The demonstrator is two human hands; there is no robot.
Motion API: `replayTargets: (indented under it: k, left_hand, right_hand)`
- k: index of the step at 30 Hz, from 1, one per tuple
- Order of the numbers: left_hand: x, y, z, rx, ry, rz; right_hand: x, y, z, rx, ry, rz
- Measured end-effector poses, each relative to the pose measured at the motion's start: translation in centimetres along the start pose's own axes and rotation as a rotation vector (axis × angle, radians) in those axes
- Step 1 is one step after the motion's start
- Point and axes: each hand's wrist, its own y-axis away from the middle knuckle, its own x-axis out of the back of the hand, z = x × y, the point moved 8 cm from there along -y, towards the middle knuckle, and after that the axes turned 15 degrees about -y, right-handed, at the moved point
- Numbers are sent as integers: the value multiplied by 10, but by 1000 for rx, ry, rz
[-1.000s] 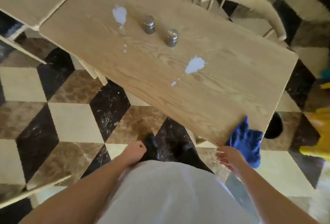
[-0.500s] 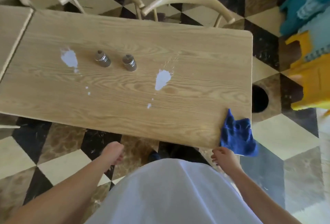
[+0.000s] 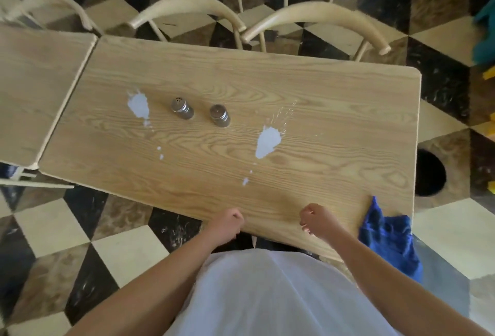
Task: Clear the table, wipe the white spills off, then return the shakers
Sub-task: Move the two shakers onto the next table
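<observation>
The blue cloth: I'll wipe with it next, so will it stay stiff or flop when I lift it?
The blue cloth will probably flop: it lies crumpled and droops over the table corner. Likely light, and a tug may slide it off.

Bare wood lies open between the table (image 3: 334, 110) near edge and the two shakers (image 3: 182, 108) (image 3: 219, 115), which stand mid-table between the white spills (image 3: 139, 106) (image 3: 267, 141), while chair backs (image 3: 316, 18) crowd the far edge.

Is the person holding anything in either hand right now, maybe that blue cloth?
Nothing is held. The left hand and right hand are both curled, empty fists at the table's near edge. The blue cloth lies untouched at the corner.
</observation>
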Motion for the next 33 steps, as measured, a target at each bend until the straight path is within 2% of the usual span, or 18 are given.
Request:
replayTargets:
  k: [5, 9, 11, 15, 17, 20, 26, 30, 33]
  left_hand:
    - [21, -21, -56, 50, -38, -44]
    - [77, -52, -73, -9, 41, -26]
    - [113, -76, -82, -37, 59, -6]
    - [187, -116, -102, -84, -21, 26]
    - [227, -131, -101, -115, -107, 124]
    - [292, -136, -75, -170, -167, 450]
    - [345, -156, -8, -283, -197, 619]
    - [338, -176, -6, -242, -247, 539]
    - [330, -181, -17, -277, -199, 570]
  right_hand:
    - [-32, -11, -26, -22, 62, -8]
    - [-62, -15, -64, -10, 88, 53]
    - [-82, -23, -86, -8, 56, 98]
    - [-138, -40, -135, -5, -158, 149]
    - [-160, -44, -160, -5, -243, 196]
    - [-177, -43, -201, 8, -252, 314]
    - [-177, -53, -298, 172, 23, 426]
    - [-178, -77, -326, 211, 193, 402]
    - [-183, -84, -320, 180, 279, 344]
